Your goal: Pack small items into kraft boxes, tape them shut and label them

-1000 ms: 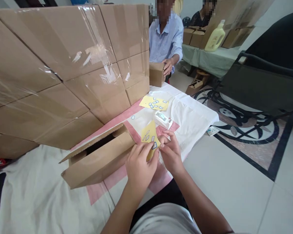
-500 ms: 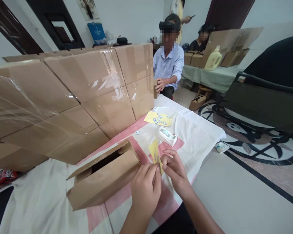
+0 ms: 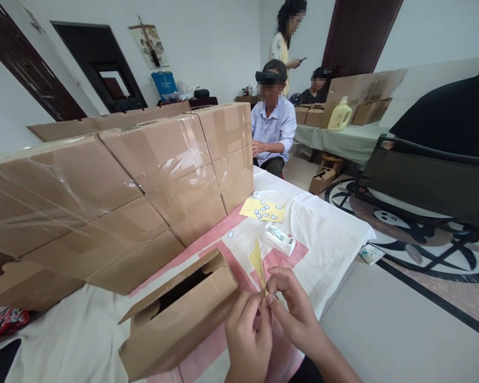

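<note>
"Yellow sheet (image 3: 256,259), papery, standing nearly edge-on at the hands. Location?"

"Above the near part of the cloth-covered table (image 3: 327,229), just right of the open carton (image 3: 191,314). Left hand (image 3: 248,324) pinches the lower end, thumb against fingers. Right hand (image 3: 297,306): thumb and forefinger curled close to that same end. Gripping or only touching, I can't tell; the fingertips crowd together."

"Step in hand?"

"My reading: close fingertip work at the sheet's lower end. Next move seems to call for a steady left pinch and a light right touch. Paper that thin would crease easily, I judge."

"Other paper?"

"Second yellow sheet (image 3: 249,205), lying flat farther off, strewn with small blue-edged labels (image 3: 278,207), roughly rectangular. One stray label (image 3: 230,234) lies apart, toward the stack. Small white box (image 3: 279,239), smooth, printed on top, just nearer than the flat sheet."

"Textures?"

"Tabletop cloth soft, rumpled, white with pink blocks. Open carton: matt brown corrugated board, long dark slot of a mouth, flap tilted up. Beyond it, stacked cartons (image 3: 155,159), square-edged, under glossy clear wrap that catches light in wrinkles. Co-worker in a pale blue shirt (image 3: 275,127) sits past the stack's end."
</note>
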Motion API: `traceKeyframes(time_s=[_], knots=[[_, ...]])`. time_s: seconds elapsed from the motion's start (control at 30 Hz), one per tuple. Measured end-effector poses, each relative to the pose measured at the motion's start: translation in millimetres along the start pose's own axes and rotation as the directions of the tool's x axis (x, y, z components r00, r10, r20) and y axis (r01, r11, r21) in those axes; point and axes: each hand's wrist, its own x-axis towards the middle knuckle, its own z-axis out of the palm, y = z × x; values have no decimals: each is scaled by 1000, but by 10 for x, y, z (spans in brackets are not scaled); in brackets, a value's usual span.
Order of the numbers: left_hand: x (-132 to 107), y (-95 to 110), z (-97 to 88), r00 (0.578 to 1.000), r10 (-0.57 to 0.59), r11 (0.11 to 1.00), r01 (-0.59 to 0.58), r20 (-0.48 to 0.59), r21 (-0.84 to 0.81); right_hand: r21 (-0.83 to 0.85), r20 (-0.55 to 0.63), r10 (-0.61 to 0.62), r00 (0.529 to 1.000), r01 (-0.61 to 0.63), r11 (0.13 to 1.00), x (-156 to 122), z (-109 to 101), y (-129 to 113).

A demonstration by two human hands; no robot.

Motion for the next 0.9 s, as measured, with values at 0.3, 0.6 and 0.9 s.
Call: traceKeyframes(time_s=[0.3,0.6,0.9], knots=[[-1,-72,-48,994,-105,992,103,-26,-68,-69,73,-42,996,47,997,49,25,-43],[-138,-115,24,987,61,990,-41,-150,136,-181,64,-83,994,94,979,-39,17,-10],[-252,28,-37,982,-151,988,145,-111,-58,-90,67,-74,995,80,993,-108,-28,-17]])
